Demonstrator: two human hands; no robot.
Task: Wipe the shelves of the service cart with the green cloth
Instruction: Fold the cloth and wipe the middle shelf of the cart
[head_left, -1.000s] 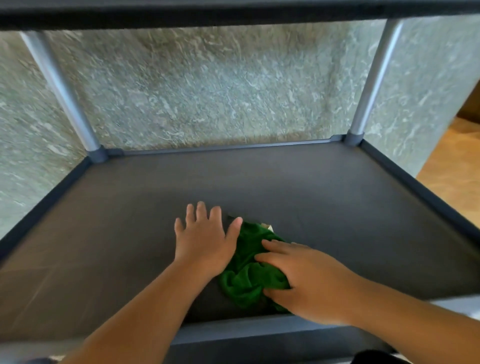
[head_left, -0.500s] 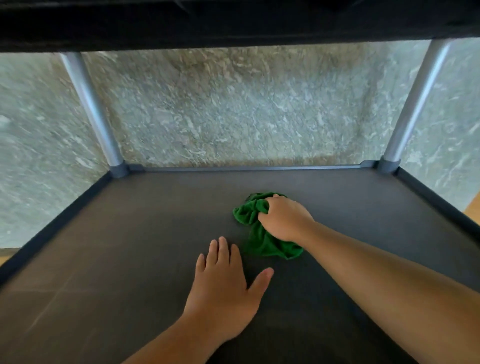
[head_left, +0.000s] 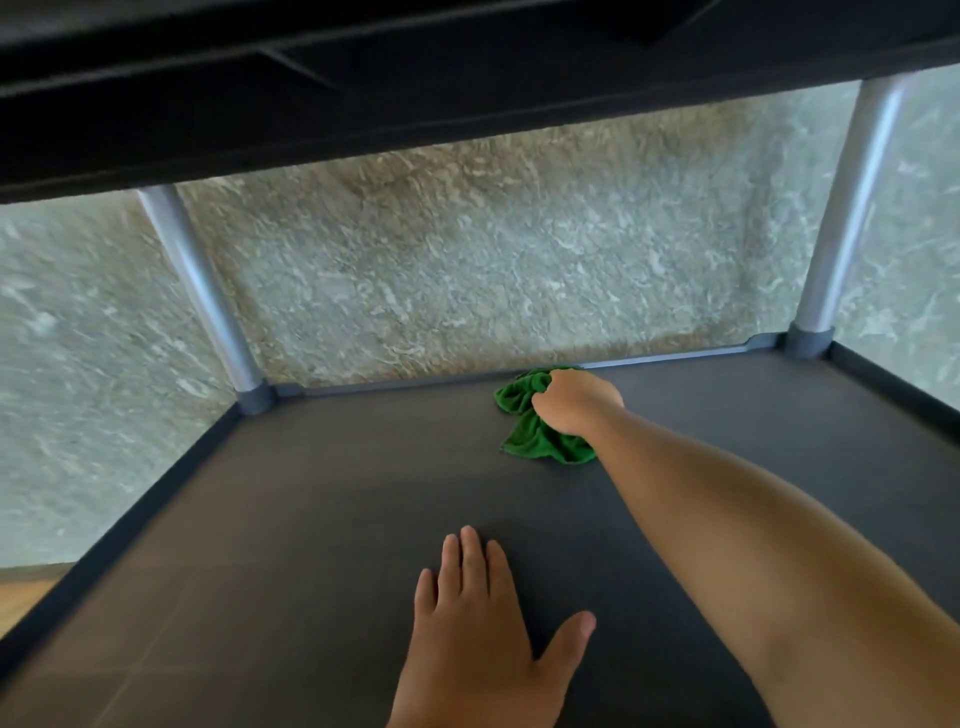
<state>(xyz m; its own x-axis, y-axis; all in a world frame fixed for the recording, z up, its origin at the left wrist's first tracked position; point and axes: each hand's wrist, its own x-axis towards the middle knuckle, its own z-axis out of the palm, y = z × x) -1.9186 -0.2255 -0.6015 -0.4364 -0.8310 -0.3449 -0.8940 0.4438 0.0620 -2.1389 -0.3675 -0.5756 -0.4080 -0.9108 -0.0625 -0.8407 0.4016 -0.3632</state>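
The dark grey shelf (head_left: 322, 509) of the service cart fills the lower view. A crumpled green cloth (head_left: 524, 415) lies on it against the back rim, right of centre. My right hand (head_left: 579, 402) is closed on the cloth, with the arm stretched far forward. Near the front, my left hand (head_left: 478, 623) rests flat on the shelf, fingers apart, holding nothing.
A dark upper shelf (head_left: 415, 78) hangs low overhead. Two grey posts rise at the back corners, one on the left (head_left: 202, 296) and one on the right (head_left: 847, 218). A raised rim (head_left: 130, 514) borders the shelf. Behind stands a mottled stone wall (head_left: 493, 260).
My right hand has pushed the green cloth from the front of the shelf to the back rim. My left hand has stayed flat near the front.
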